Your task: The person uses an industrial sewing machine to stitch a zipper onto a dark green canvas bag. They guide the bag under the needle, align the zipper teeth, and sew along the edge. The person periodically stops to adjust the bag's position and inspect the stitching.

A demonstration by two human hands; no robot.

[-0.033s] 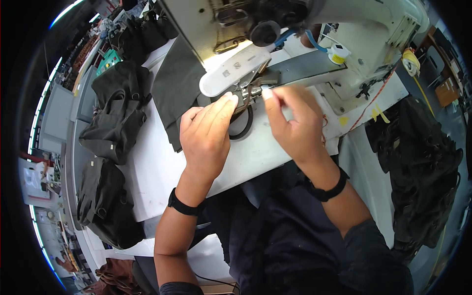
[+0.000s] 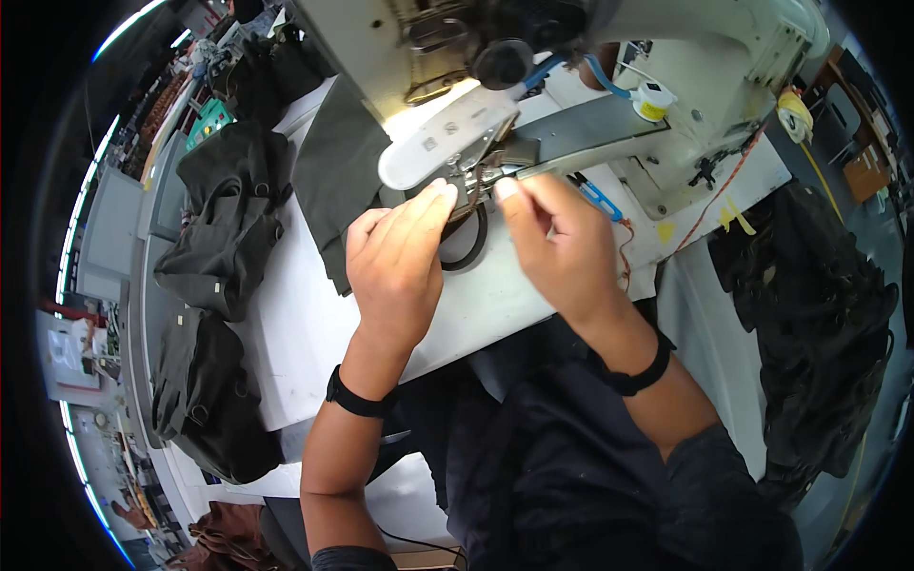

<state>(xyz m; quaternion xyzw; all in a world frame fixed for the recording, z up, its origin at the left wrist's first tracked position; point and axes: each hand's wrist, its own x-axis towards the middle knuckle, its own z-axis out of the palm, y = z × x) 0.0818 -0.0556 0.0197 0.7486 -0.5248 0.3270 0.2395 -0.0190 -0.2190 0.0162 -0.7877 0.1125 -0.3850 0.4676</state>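
A white sewing machine (image 2: pixel 709 71) reaches over the table from the upper right, with a pale rounded guard (image 2: pixel 428 152) by its needle area. My left hand (image 2: pixel 395 266) is closed, fingers pressed together, on a dark strap (image 2: pixel 466 259) that loops below the presser foot (image 2: pixel 495 167). A thin brown strip (image 2: pixel 475 195) runs between the two hands. My right hand (image 2: pixel 562 243) is closed beside the presser foot, thumb toward the strip; what it pinches, if anything, is hidden. Dark grey fabric (image 2: pixel 333 171) lies left of the machine head.
Blue-handled snips (image 2: pixel 598 198) lie by the machine base, near a red cord (image 2: pixel 625 252). Dark bags (image 2: pixel 224 228) line the white table's (image 2: pixel 295 352) left side. A heap of dark pieces (image 2: pixel 819 333) hangs at the right. A small white bottle (image 2: pixel 653 100) stands on the machine bed.
My right hand has shifted a little left and down, closer to my left hand, uncovering the blue-handled snips. My left hand stays almost in place. The view has shifted slightly.
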